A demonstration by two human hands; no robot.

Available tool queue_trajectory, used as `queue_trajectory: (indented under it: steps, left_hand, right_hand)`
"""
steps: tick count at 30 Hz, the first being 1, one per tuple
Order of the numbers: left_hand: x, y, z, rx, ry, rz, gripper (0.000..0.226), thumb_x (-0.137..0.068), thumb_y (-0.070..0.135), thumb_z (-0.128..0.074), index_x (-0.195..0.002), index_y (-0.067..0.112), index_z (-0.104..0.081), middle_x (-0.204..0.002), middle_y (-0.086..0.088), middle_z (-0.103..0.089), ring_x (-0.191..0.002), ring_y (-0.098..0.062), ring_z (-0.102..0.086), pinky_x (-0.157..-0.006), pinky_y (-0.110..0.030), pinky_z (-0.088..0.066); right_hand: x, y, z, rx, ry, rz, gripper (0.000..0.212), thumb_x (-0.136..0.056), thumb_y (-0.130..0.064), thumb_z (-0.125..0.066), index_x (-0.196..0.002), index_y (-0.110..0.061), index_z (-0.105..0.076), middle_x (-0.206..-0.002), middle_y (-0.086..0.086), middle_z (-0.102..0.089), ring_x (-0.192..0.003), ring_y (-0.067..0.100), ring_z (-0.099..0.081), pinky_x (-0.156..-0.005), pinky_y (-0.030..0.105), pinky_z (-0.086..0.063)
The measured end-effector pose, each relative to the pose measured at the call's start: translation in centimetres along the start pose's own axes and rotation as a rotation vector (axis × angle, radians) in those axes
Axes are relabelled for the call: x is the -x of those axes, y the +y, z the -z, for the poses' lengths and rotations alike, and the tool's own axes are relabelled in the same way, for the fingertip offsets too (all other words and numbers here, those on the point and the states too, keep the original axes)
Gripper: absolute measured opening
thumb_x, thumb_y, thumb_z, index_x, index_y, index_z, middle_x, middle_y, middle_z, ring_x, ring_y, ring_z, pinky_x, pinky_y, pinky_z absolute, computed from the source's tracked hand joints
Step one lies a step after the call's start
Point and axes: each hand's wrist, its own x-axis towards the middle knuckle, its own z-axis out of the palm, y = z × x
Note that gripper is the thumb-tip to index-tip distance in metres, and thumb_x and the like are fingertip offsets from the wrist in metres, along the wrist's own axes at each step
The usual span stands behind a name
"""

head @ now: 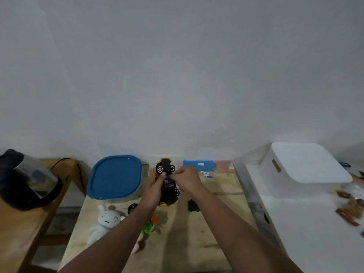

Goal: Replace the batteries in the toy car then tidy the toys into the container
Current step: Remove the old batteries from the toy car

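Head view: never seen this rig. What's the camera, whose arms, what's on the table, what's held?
No machine here: the single picture comes from a wide-angle camera worn on a person's head, looking down at their own bare arms. The left hand holds a toy car upside down, wheels up; the right hand pinches at its underside, where the batteries seem to sit. On the wooden table lie a blue-lidded container, a white plush toy, a small black piece and loose batteries.
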Motion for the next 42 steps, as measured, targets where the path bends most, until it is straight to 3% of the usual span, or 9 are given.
queue_trajectory:
  steps: [4, 12, 21, 25, 29, 32, 35, 37, 42]
  left_hand:
    - [0.5, 0.5, 0.6, -0.054, -0.025, -0.074, 0.035, -0.109, 0.032, -0.048, -0.144, 0.03, -0.051, -0.127, 0.001, -0.07, -0.113, -0.013, -0.069, -0.097, -0.037, -0.056]
    - [0.5, 1.5, 2.1, -0.177, -0.112, -0.175, 0.04, -0.109, 0.037, -0.048, -0.149, 0.037, -0.046, -0.132, 0.007, -0.065, -0.12, -0.009, -0.064, -0.104, -0.035, -0.05]
    - [0.5, 0.6, 3.3, -0.167, -0.174, -0.193, 0.041, -0.107, 0.038, -0.053, -0.147, 0.041, -0.048, -0.133, 0.007, -0.065, -0.123, -0.012, -0.064, -0.107, -0.039, -0.051]
    - [0.7, 0.9, 3.3, -0.113, -0.153, -0.154, 0.037, -0.107, 0.037, -0.053, -0.144, 0.04, -0.054, -0.129, 0.007, -0.069, -0.117, -0.011, -0.068, -0.103, -0.039, -0.054]
    - [0.5, 1.1, 4.1, 0.03, -0.1, -0.031, 0.04, -0.1, 0.053, -0.059, -0.135, 0.035, -0.063, -0.124, -0.004, -0.074, -0.111, -0.026, -0.073, -0.098, -0.055, -0.057]
    - [0.2, 1.3, 4.6, 0.112, -0.081, 0.074, 0.049, -0.098, 0.059, -0.056, -0.13, 0.024, -0.066, -0.12, -0.014, -0.075, -0.107, -0.033, -0.074, -0.099, -0.056, -0.056]
    - [0.3, 1.4, 4.9, 0.225, -0.104, 0.168, 0.052, -0.101, 0.057, -0.05, -0.132, 0.02, -0.068, -0.118, -0.019, -0.074, -0.103, -0.038, -0.07, -0.1, -0.058, -0.054]
    - [0.4, 1.3, 4.9, 0.262, -0.116, 0.209, 0.053, -0.104, 0.052, -0.046, -0.133, 0.013, -0.068, -0.112, -0.02, -0.074, -0.098, -0.039, -0.07, -0.101, -0.058, -0.052]
    - [1.4, 1.6, 4.7, 0.183, -0.167, 0.213, 0.052, -0.107, 0.051, -0.041, -0.125, 0.011, -0.069, -0.104, -0.019, -0.075, -0.089, -0.036, -0.072, -0.076, -0.042, -0.06]
  right_hand:
    - [1.0, -1.8, 0.1, -0.116, -0.059, -0.149, 0.022, -0.079, -0.02, -0.069, -0.081, 0.002, -0.069, -0.062, 0.009, -0.055, -0.051, 0.019, -0.05, -0.053, 0.028, -0.041]
    - [2.9, -1.9, -1.0, -0.601, -0.08, -0.315, 0.028, -0.088, -0.025, -0.067, -0.105, -0.002, -0.07, -0.076, 0.007, -0.069, -0.058, 0.015, -0.06, -0.053, 0.023, -0.049]
    - [3.9, -1.4, -1.8, -0.844, -0.085, -0.353, 0.031, -0.088, -0.019, -0.074, -0.113, -0.001, -0.067, -0.093, 0.014, -0.077, -0.077, 0.022, -0.072, -0.058, 0.027, -0.055]
    - [4.6, -1.4, -1.3, -1.019, -0.09, -0.384, 0.02, -0.087, -0.009, -0.074, -0.105, -0.001, -0.067, -0.093, 0.015, -0.072, -0.079, 0.023, -0.071, -0.066, 0.03, -0.06]
    - [4.6, -0.9, 0.2, -1.283, -0.07, -0.34, 0.02, -0.087, -0.001, -0.071, -0.105, 0.003, -0.062, -0.097, 0.022, -0.07, -0.09, 0.033, -0.073, -0.082, 0.04, -0.062]
    - [4.6, -0.6, 1.4, -1.373, -0.088, -0.33, 0.017, -0.089, 0.004, -0.061, -0.106, 0.002, -0.06, -0.092, 0.023, -0.066, -0.085, 0.033, -0.071, -0.079, 0.041, -0.062]
    - [4.9, -0.9, 1.6, -1.306, -0.054, -0.373, 0.02, -0.088, 0.005, -0.041, -0.099, -0.001, -0.058, -0.077, 0.014, -0.055, -0.062, 0.019, -0.056, -0.056, 0.031, -0.058]
    - [5.2, -1.4, 1.3, -1.155, -0.021, -0.364, 0.021, -0.083, 0.004, -0.035, -0.079, -0.008, -0.052, -0.061, 0.005, -0.046, -0.049, 0.013, -0.041, -0.045, 0.024, -0.042]
    - [6.2, -2.7, 0.3, -0.471, -0.042, -0.081, 0.025, -0.082, -0.003, -0.045, -0.061, -0.014, -0.052, -0.05, -0.002, -0.035, -0.044, 0.014, -0.027, -0.046, 0.025, -0.023]
